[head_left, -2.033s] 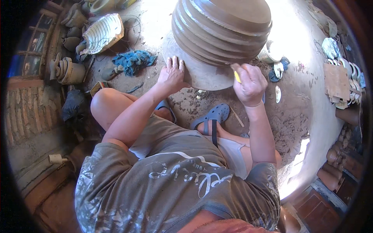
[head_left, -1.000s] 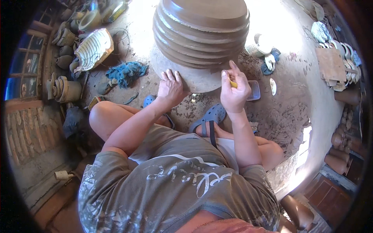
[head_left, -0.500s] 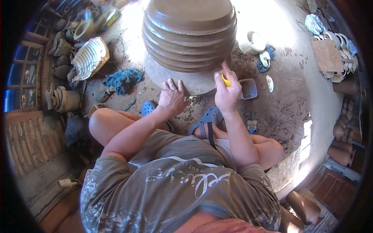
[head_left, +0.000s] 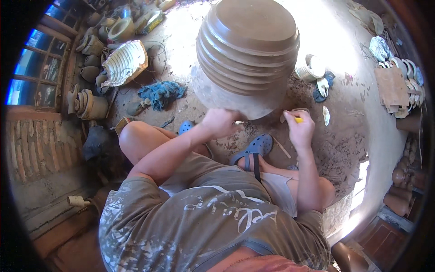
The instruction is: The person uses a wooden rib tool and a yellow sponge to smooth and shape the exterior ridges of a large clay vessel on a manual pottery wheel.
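A large ribbed pot of wet brown clay [head_left: 247, 50] stands on a round grey wheel disc [head_left: 206, 93] in front of me. My left hand [head_left: 221, 123] is at the disc's near left edge, its fingers blurred by motion. To the right of the disc, apart from the pot, my right hand [head_left: 301, 130] is closed around a small yellow thing [head_left: 299, 120]. Only a bit of yellow shows between the fingers, so its kind is hidden. Behind that hand, a rim of the clear plastic tub [head_left: 301, 109] peeks out.
A blue rag [head_left: 161, 94] and a ribbed white mould piece [head_left: 124, 63] lie to the left. A white bucket [head_left: 310, 69] stands right of the pot, near a pale oval piece [head_left: 326, 115]. A thin stick [head_left: 282, 146] lies by my clog [head_left: 258, 147]. Pots line the right wall.
My right hand has drawn away from the pot's base, rightward and nearer me, keeping the yellow thing. My left hand has lifted from its spread pose on the disc. The whole view has shifted.
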### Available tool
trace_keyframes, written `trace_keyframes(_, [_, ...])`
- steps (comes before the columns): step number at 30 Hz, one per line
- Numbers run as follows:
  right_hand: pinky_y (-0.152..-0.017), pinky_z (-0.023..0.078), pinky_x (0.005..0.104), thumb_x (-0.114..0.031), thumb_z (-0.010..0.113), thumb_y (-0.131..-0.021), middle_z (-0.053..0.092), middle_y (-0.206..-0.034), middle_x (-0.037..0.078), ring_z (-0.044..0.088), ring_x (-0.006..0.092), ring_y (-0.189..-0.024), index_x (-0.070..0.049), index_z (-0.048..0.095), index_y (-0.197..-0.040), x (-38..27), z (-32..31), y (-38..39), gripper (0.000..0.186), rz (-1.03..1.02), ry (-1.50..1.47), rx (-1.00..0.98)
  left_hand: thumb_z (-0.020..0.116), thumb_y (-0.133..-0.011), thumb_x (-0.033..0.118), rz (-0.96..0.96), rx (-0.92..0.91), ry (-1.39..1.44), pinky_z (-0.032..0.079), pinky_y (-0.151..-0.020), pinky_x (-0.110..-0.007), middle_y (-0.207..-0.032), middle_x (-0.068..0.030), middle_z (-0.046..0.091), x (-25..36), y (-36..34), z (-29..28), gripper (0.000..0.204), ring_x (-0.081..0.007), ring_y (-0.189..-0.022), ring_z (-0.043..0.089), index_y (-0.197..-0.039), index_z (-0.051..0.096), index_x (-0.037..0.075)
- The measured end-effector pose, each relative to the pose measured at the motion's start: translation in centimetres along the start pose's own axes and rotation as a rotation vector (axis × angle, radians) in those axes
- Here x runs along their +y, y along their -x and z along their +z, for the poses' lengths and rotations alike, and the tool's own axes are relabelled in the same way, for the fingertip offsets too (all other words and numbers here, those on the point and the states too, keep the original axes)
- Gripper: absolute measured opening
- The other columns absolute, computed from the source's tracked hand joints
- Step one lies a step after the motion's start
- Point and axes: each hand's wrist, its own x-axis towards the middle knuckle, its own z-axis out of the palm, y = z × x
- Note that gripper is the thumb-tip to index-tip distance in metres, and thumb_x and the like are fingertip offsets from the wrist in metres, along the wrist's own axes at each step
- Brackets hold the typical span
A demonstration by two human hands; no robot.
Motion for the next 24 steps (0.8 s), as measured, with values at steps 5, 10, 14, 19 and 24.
trace_keyframes(5, [-0.067,0.053,0.0393,-0.029,0.082,-0.086,0.072,-0.088,0.014,0.067,0.0220,-0.068,0.002,0.072,-0.085,7.9,-0.6,0.1,0.033,0.471,0.143,-0.125,0.065,-0.088,0.064,-0.313,0.495,-0.260,0.044,-0.110,-0.047,-0.143,-0.0246,0.057,-6.4,-1.0,-0.5,0.087,-0.0387,-0.136,0.053,-0.141,0.054,-0.003])
trace_keyframes(10, [-0.054,0.047,0.0284,-0.037,0.073,-0.094,0.066,-0.085,0.003,0.054,0.0119,-0.058,-0.004,0.069,-0.101,7.6,4.1,0.7,0.034,0.923,-0.552,-0.201,0.067,-0.081,0.071,-0.246,0.351,-0.292,0.032,-0.120,-0.054,-0.138,-0.0481,0.049,-5.9,-3.1,4.5,0.108,-0.0586,-0.138,0.043,-0.147,0.041,-0.010])
trace_keyframes(14, [-0.059,0.053,0.0325,-0.031,0.060,-0.100,0.065,-0.087,0.008,0.063,0.0168,-0.071,0.000,0.068,-0.103,7.5,3.6,0.6,0.032,0.723,-0.907,-0.157,0.068,-0.082,0.069,-0.089,0.138,-0.234,0.046,-0.109,-0.052,-0.129,-0.0399,0.061,0.0,-1.0,1.1,0.101,-0.0518,-0.129,0.055,-0.144,0.047,-0.008])
trace_keyframes(19, [-0.077,0.058,0.0373,-0.035,0.054,-0.108,0.066,-0.094,0.012,0.065,0.0215,-0.084,0.004,0.067,-0.106,0.0,1.8,-0.6,0.041,0.680,-1.267,0.059,0.068,-0.091,0.057,0.233,0.186,0.295,0.054,-0.095,-0.045,-0.115,-0.0212,0.074,1.7,-0.6,3.7,0.070,-0.0323,-0.110,0.071,-0.133,0.064,0.001])
trace_keyframes(24, [-0.084,0.055,0.0342,-0.031,0.052,-0.110,0.066,-0.098,0.011,0.064,0.0184,-0.089,0.004,0.067,-0.108,-4.2,3.7,2.1,0.038,0.619,-1.273,0.058,0.066,-0.102,0.037,0.351,0.029,1.269,0.057,-0.076,-0.030,-0.103,-0.0114,0.077,5.6,-1.3,5.1,0.038,-0.0160,-0.093,0.073,-0.116,0.073,0.002])
